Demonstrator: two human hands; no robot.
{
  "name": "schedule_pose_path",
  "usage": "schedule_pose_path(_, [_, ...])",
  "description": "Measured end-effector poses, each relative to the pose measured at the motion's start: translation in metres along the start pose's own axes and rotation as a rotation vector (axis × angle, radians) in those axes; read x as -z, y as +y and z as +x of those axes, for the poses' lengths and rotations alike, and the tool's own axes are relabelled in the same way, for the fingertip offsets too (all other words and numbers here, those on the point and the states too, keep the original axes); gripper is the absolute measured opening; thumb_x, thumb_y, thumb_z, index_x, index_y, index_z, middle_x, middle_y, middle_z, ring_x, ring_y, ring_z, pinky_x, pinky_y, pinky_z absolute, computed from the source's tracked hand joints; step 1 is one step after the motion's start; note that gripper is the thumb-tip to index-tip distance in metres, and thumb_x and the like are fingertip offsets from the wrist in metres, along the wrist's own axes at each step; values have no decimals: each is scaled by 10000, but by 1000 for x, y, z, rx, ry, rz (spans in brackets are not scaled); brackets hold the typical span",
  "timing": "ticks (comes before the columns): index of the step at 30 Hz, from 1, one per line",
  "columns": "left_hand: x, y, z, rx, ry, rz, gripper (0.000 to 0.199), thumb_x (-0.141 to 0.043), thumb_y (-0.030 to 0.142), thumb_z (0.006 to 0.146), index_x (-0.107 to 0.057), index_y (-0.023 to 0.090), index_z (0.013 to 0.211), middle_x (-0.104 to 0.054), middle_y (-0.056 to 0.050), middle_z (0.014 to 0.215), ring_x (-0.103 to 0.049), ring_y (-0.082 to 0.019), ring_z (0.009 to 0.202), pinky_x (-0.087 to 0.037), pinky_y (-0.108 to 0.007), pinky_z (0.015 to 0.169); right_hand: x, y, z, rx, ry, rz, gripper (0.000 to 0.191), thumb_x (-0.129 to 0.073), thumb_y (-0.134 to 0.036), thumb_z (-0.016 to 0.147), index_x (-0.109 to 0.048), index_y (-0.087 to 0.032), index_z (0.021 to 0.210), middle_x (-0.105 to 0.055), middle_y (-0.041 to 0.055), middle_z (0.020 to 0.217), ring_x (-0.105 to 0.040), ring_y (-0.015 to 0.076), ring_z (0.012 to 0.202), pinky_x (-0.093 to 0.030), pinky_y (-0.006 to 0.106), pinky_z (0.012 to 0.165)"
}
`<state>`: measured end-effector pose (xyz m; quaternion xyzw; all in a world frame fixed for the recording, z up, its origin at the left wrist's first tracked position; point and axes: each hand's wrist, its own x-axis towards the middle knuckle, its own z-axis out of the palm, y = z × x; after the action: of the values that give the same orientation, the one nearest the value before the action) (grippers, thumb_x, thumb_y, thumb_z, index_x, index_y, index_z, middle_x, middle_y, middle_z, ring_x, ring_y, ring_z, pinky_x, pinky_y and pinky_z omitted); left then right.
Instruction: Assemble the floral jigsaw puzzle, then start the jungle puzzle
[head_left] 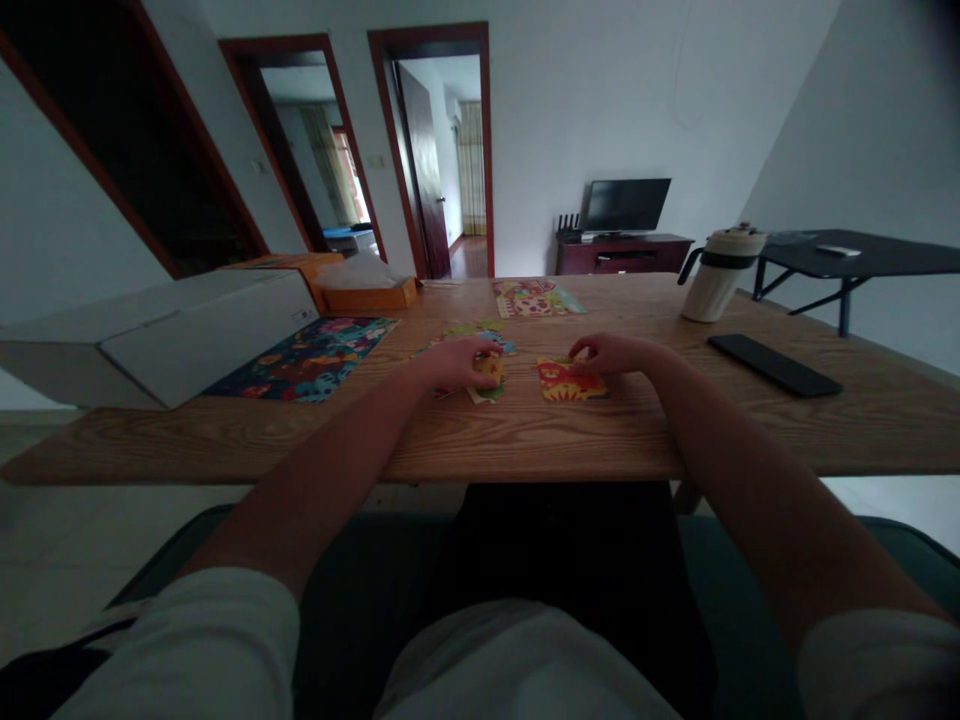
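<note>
My left hand [459, 362] is over the table, its thumb and fingers closed round a yellow puzzle piece [490, 372]. Just under that piece lies another piece with green and white on it, partly covered. A loose pile of colourful puzzle pieces [480, 332] spreads behind my left hand. To the right, some red and yellow joined puzzle pieces [566, 382] with an animal picture lie flat on the wood. My right hand [604, 353] pinches at their upper right edge with bent fingers; the fingertips hide part of the picture.
The wooden table [525, 440] carries a dark blue illustrated sheet [315, 355], a white box [202, 325], an orange tissue box [371, 295] and a picture card [534, 298]. Rightward are a black phone-like slab [772, 365] and a cream jug [724, 275].
</note>
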<state>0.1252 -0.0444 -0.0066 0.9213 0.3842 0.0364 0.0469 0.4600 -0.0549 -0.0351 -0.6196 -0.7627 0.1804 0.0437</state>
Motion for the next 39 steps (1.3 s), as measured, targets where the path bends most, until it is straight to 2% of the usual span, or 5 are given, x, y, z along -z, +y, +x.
schedule_pose_path(8, [15, 22, 34, 49, -101, -8, 355, -608, 347, 895, -751, 207, 1188, -758, -64, 1131, -686, -248, 1004, -510, -343, 900, 1, -6, -2, -31, 4, 2, 594, -751, -582, 858, -704, -223, 1330, -752, 131, 1174, -730, 271, 966, -570, 344, 835])
schedule_pose_path(16, [-11, 35, 58, 215, 116, -336, 319, -578, 334, 985, -635, 177, 1256, -768, -92, 1042, -715, -200, 816, -543, -301, 692, 1, -10, -3, -36, 19, 8, 575, -765, -572, 843, -720, -234, 1306, -755, 125, 1179, -729, 277, 986, -570, 360, 870])
schedule_pose_path(21, [-29, 38, 56, 229, 155, 24, 315, -584, 433, 978, -718, 198, 1139, -762, -124, 1142, -694, -295, 1068, -521, -390, 917, 0, -7, -1, -16, 30, -6, 566, -768, -587, 828, -734, -260, 1289, -749, 122, 1198, -727, 294, 1005, -571, 396, 900])
schedule_pose_path(25, [-25, 35, 50, 30, 137, 158, 380, -515, 435, 1001, -748, 205, 1195, -725, -113, 1282, -634, -297, 1216, -447, -402, 1063, -1, -4, 1, -14, 36, -15, 546, -752, -580, 843, -736, -260, 1286, -745, 117, 1204, -723, 289, 1027, -570, 382, 905])
schedule_pose_path(39, [-26, 37, 49, -33, 34, 229, 447, -486, 469, 1006, -748, 218, 1265, -738, -107, 1261, -651, -295, 1178, -461, -378, 1017, 0, -4, 0, -38, 20, 9, 617, -776, -624, 810, -730, -255, 1303, -740, 124, 1223, -723, 302, 1019, -550, 391, 918])
